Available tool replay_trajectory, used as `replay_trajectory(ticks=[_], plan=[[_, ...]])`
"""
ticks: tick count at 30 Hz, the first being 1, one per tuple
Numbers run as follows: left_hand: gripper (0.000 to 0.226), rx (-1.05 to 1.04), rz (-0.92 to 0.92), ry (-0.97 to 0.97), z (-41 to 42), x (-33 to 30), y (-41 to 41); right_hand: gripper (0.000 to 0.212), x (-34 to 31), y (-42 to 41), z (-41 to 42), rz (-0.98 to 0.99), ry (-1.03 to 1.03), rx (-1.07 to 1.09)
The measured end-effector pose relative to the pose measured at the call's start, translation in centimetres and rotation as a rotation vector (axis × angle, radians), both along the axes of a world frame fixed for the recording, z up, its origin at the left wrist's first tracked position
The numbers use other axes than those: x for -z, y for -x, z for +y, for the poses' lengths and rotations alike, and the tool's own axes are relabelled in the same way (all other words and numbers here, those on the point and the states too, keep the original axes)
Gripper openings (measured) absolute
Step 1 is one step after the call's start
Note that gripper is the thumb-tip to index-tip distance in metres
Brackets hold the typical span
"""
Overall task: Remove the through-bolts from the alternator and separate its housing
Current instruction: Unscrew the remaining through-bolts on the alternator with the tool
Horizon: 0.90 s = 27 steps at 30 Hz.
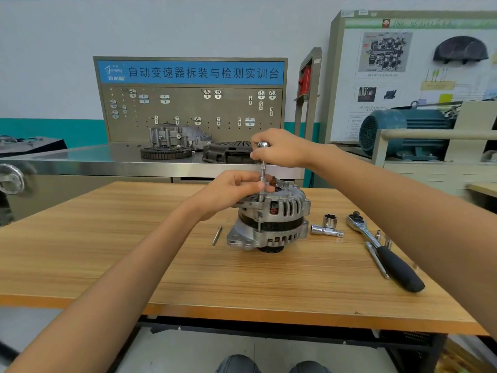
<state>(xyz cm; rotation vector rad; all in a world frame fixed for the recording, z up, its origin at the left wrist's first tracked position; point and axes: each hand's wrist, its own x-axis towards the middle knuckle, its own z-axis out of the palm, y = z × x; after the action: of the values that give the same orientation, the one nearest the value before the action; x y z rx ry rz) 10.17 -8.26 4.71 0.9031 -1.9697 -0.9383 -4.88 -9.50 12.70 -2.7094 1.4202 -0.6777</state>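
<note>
A silver alternator [279, 222] stands pulley-down in the middle of the wooden table [134, 251]. A slim socket driver [262, 168] stands upright on a bolt at the housing's top left rim. My right hand [279, 149] grips the driver's top end. My left hand [236, 189] rests on the alternator's upper rim and pinches the driver's lower shaft. One removed through-bolt [216, 236] lies on the table just left of the alternator.
To the right of the alternator lie a large socket [330, 220], an adapter bar [326, 231], a ratchet with a black handle [387, 251], a thin extension [377, 261] and small sockets [383, 238]. A steel bench [107, 168] with gearbox parts stands behind the table.
</note>
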Motion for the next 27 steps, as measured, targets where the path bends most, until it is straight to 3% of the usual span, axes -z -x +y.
replay_trajectory(ticks=[6, 9, 13, 17, 21, 24, 27], plan=[[0.019, 0.033, 0.099, -0.068, -0.1, 0.4, -0.4, 0.047, 1.0, -1.5, 0.1, -0.076, 0.137, -0.006], [0.017, 0.038, 0.137, -0.052, -0.2, 0.7, -0.4, 0.036, 2.0, -1.7, 0.3, -0.165, 0.270, 0.028], [0.018, 0.039, 0.163, -0.001, 0.0, 1.1, -0.1, 0.027, 3.6, -3.4, 0.4, 0.003, 0.687, 0.464], [0.026, -0.015, 0.183, 0.040, 0.4, 1.4, 0.2, 0.014, 4.5, -4.8, 0.8, -0.030, 0.754, 0.660], [0.028, -0.096, 0.181, 0.047, 0.4, 1.6, 0.7, 0.024, 5.6, -4.7, 1.1, -0.193, 0.771, 0.539], [0.026, -0.127, 0.228, 0.075, 0.7, 1.6, 1.3, 0.031, 5.3, -4.2, 1.3, -0.442, 0.684, 0.357], [0.033, -0.161, 0.270, 0.115, 0.8, 1.7, 1.8, 0.030, 5.1, -3.8, 1.2, -0.550, 0.626, 0.299]])
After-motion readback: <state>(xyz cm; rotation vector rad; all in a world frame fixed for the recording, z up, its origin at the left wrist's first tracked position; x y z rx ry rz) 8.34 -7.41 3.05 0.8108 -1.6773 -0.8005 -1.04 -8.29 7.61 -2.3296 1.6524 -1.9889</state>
